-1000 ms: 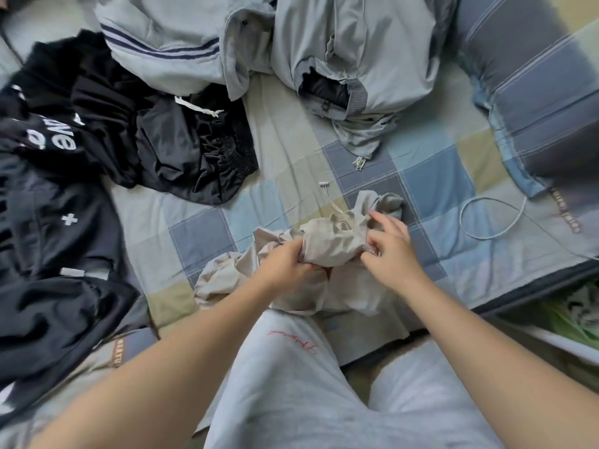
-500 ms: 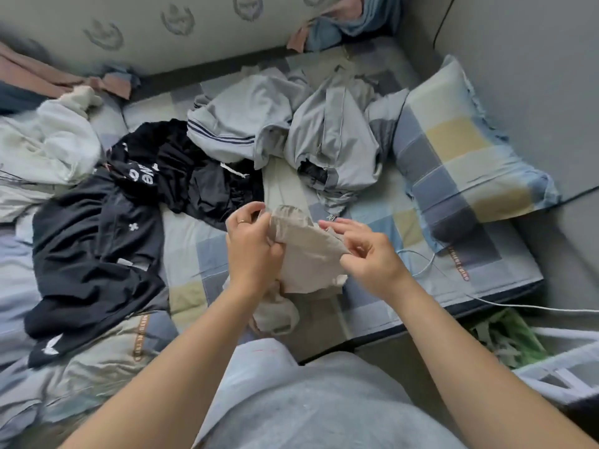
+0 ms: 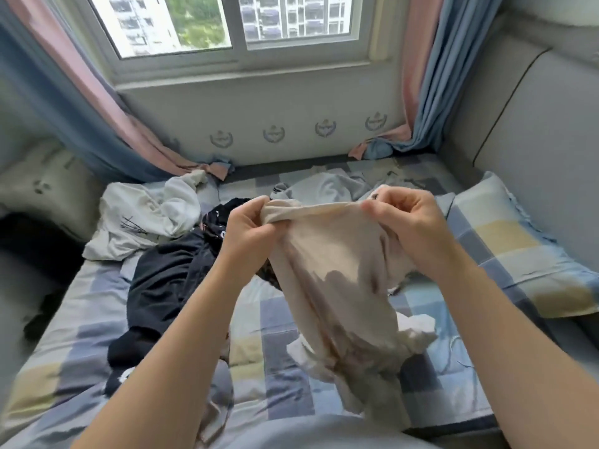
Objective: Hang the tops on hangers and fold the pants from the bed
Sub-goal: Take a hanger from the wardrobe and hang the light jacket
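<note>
Both L hand (image 3: 249,229), R hand (image 3: 406,218) pinch beige garment (image 3: 334,254); blk top (image 3: 168,273) print blurred.

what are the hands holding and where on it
Both hands grip the beige garment by its top edge: left hand at one end, right hand at the other.

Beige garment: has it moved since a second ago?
Yes. The beige garment rose off the checked sheet, where it lay bunched; left hand and right hand now hold its top edge stretched.

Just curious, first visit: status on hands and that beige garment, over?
Left hand, right hand both grip beige garment at top edge. It hangs over the bed. Black clothes piled beside; no hanger visible.
</note>
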